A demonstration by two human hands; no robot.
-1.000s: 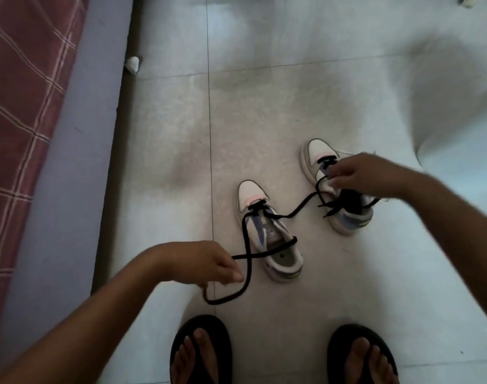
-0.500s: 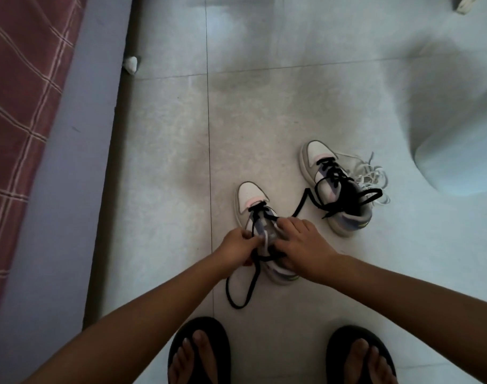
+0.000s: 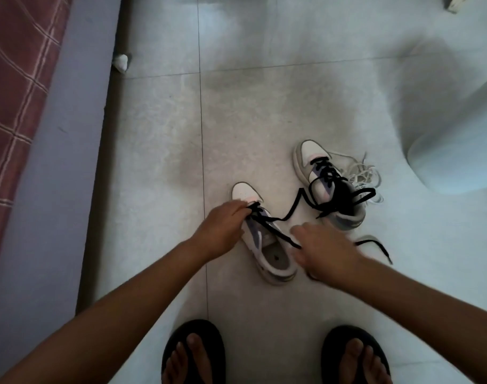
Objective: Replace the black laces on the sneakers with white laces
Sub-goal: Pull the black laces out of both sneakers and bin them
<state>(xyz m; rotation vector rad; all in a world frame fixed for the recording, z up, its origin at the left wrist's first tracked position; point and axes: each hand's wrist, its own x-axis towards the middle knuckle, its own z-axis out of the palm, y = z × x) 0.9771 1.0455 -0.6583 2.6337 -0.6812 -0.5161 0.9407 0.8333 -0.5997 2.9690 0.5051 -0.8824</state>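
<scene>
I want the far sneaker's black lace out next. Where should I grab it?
Probably pinch the loose end trailing on the floor left of the far sneaker, coming from above. It lies free of the tangle over the shoe's opening, away from the white laces.

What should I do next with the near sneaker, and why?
Probably pull the black lace out of its last eyelets. It is only threaded near the toe of the near sneaker, where the left hand rests, and the right hand holds its loose run.
</scene>
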